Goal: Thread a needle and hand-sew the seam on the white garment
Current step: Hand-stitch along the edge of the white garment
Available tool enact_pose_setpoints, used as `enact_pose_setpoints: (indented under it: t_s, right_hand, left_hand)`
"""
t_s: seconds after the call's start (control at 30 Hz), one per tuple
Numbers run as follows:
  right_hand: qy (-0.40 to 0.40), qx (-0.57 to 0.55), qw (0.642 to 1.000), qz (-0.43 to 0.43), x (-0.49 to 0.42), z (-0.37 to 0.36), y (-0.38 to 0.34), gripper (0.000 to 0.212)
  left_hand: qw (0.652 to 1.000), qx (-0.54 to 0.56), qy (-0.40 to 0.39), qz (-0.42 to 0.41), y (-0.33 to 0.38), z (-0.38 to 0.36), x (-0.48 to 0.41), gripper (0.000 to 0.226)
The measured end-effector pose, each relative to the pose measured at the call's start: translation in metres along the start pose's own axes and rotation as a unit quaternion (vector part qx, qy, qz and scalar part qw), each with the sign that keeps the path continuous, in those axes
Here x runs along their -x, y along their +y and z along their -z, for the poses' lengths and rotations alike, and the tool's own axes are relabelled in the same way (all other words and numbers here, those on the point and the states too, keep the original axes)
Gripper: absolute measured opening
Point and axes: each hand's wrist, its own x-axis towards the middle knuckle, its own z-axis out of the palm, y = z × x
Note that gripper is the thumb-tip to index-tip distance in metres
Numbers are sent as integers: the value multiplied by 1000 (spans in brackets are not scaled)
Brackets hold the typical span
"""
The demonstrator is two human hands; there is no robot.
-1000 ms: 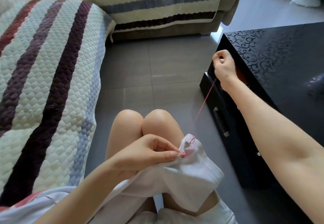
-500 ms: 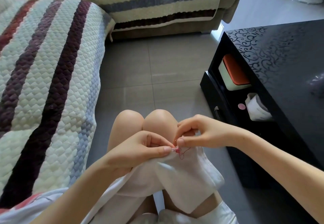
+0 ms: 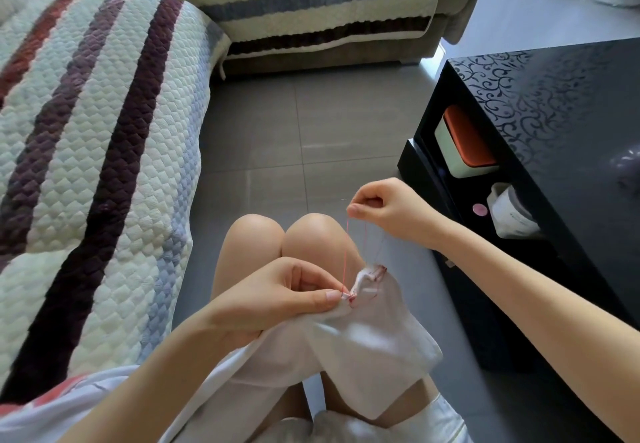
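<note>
- The striped quilted sofa [image 3: 86,165] runs left of and beyond the white garment [image 3: 363,338]: one sofa, in two sections.
- One glossy black coffee table [image 3: 554,113] stands to the right of the garment.
- The one garment lies over your lap, its stitched corner raised just this side of your two knees.
- Your left hand [image 3: 277,300] sits at the garment's left edge, thumb and forefinger pinching the seam.
- Your right hand [image 3: 384,214] is above the garment's corner, fingers curled and pinching the needle. Half a second ago it was down at the seam, touching your left fingertips. So I judge a new stitch is through and you are drawing up the slack, with the seam partly sewn.
- On the table's shelf, right of and beyond the garment: one box with an orange lid [image 3: 464,144], one white roll [image 3: 512,214] and one small pink disc [image 3: 479,209].
- The pink thread [image 3: 345,252] rises from the garment to your right fingertips: two clear strands and a fainter third.
- One needle [image 3: 344,199] shows only as a thin glint left of those fingertips.
</note>
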Motion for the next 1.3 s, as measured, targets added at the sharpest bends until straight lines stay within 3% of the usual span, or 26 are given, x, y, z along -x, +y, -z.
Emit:
enact_pose_setpoints:
  t_s: [0.23,0.6,0.77,0.87,0.93,1.0,1.07,1.1,1.2,1.3]
  right_hand:
    - [121,153,980,-51,-31,-10,21,19]
    - [169,308,925,-145,-67,-16,51,26]
    - [209,283,913,-208,-65,3,64,28]
    - [231,79,959,-147,-45,13,43,24]
    - [169,-116,978,-37,-12,18,12,13]
    - [58,-176,980,65,31,17,-11,8]
    - [-22,-122,984,125,66,9,-20,14]
    - [-25,-63,988,139,79,1,-18,19]
    - [48,106,981,158,95,-22,-12,26]
    - [107,106,976,156,93,-33,-14,19]
  left_hand:
    - [1000,19,-4,6,1,-1,-1,16]
    - [999,24,-10,23,-1,-1,-3,15]
    - [999,26,-10,15,-2,0,0,13]
    - [999,50,-3,19,-2,4,-1,8]
    - [998,61,8,28,-2,6,-2,7]
    - [997,67,14,30,-3,8,-2,5]
    - [996,76,17,33,-4,11,-3,12]
    - [996,77,17,34,-4,11,-4,13]
    - [997,72,15,33,-4,10,-6,7]
    - [997,72,5,28,-5,8,-7,7]
